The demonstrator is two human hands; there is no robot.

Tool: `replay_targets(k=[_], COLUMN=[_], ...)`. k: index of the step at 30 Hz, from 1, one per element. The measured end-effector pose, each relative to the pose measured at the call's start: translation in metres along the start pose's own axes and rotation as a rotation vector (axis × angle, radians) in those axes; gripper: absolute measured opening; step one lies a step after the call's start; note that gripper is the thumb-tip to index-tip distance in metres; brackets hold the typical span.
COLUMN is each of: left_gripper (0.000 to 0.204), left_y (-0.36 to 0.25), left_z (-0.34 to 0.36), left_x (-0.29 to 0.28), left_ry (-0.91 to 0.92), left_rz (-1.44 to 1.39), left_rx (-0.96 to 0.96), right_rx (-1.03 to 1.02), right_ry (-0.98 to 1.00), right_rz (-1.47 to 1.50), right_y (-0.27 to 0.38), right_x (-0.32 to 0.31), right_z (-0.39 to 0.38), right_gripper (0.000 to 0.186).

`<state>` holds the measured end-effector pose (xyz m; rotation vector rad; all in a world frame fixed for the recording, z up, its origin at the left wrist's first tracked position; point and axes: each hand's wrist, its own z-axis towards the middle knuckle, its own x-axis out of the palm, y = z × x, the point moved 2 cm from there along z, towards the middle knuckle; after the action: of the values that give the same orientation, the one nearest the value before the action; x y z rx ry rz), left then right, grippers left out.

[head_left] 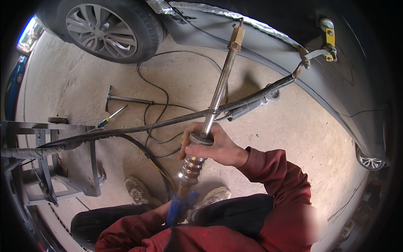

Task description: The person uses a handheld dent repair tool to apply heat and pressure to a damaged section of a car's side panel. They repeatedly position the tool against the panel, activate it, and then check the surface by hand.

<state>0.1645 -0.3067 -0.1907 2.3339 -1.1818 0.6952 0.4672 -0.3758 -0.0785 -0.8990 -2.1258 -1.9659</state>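
Observation:
A slide hammer (221,87) with a long metal shaft slants up from my lap toward the car. My right hand (210,145) is closed round its sliding weight (191,170), partway down the shaft. Low on the tool, my left hand (165,208) is at the blue handle (179,208) and seems to grip it, its fingers mostly hidden. The brass-coloured tip (236,37) is by the strip of bare metal (252,23) along the car's lower edge; whether it touches cannot be told. A thick black cable (168,122) crosses at the shaft and ends at a clamp (305,58) on the car.
A hammer (126,100), a screwdriver (111,117) and a grinder-like power tool (249,107) lie on the concrete floor among thin looping cables. A grey metal frame (92,168) stands at the left. The car's wheel (103,31) is at upper left; a yellow bracket (330,44) is fixed to the dark panel.

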Motion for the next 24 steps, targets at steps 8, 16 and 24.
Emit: replay_targets(k=[8,16,24], left_gripper=[0.048,0.051,0.050], left_y=[-0.001,0.000,-0.005], left_z=[-0.005,-0.003,-0.002], left_x=[0.005,0.004,0.000], left_ry=[-0.039,-0.059,-0.075], left_rz=[0.047,0.092,0.110], left_rx=[0.002,0.043,0.052], right_rx=[-0.013,-0.053,-0.018], right_ry=[-0.004,-0.049,0.040], right_rz=[0.006,0.021,-0.019], right_y=[-0.001,0.008,0.002], right_x=[0.000,-0.008,-0.001], right_z=[-0.001,0.005,0.002], right_gripper=[0.016,0.019,0.015])
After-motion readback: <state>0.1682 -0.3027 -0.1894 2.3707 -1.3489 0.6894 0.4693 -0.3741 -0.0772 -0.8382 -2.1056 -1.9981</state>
